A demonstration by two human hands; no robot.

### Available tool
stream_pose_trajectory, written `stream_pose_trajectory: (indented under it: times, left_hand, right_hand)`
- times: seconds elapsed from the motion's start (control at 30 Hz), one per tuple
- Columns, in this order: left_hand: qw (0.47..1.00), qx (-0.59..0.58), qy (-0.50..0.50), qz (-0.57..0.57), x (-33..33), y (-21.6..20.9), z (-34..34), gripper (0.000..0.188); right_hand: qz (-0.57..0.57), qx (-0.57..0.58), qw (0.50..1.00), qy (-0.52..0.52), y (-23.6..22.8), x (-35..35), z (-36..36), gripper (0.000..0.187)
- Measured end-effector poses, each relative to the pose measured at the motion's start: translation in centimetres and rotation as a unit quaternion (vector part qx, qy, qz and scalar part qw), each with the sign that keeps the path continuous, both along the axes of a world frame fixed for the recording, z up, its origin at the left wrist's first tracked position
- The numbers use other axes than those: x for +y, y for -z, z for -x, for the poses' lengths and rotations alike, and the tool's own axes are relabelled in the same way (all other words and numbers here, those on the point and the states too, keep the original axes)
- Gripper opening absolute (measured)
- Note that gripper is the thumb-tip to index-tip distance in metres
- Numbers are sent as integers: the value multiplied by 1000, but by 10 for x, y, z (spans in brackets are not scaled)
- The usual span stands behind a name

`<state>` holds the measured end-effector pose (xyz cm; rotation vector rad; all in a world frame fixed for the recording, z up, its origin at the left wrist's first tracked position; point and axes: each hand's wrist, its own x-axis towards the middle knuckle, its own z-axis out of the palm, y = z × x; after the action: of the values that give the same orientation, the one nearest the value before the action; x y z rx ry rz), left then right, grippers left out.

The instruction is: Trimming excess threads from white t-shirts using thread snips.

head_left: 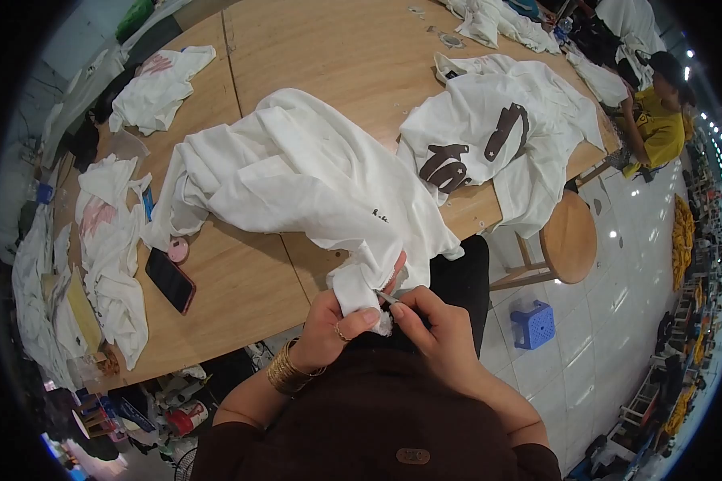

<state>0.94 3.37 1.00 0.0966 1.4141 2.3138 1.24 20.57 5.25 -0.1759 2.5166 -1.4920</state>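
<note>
A white garment [289, 152] lies spread and rumpled across the table, with small dark lettering on it. Its near end hangs at the table edge, gathered close to my body. My left hand [326, 327], with a ring and gold bangles at the wrist, pinches this end between thumb and fingers. Between the thumb and fingers of my right hand [431, 322] is a small silver pointed tool [387, 297]; its exact kind is too small to tell. The tool's tip touches or nearly touches the white cloth beside a reddish patch [395, 271].
On the wooden table [321, 44] lie a white garment with dark brown patches [529, 120], other white garments [108, 240] and a phone [170, 280]. To the right stand a wooden stool [569, 236] and a blue plastic stool [533, 325]. A person in yellow [662, 124] sits at far right.
</note>
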Motion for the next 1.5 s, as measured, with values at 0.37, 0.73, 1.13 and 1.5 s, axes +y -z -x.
stream_pose_trajectory:
  times: [0.37,0.73,1.13,1.5]
  left_hand:
    - [991,-76,15,-108,3,-8,4,45]
    - [998,-62,-17,21,-1,4,15,27]
    - [997,-18,-62,40,-1,-11,10,27]
    - [968,137,6,209,2,22,15,43]
  right_hand:
    - [57,82,994,47,7,-2,10,28]
    - [-19,138,989,-45,14,5,19,31]
    - [-19,154,987,-32,13,15,23,35]
    - [11,158,987,23,38,27,14,27]
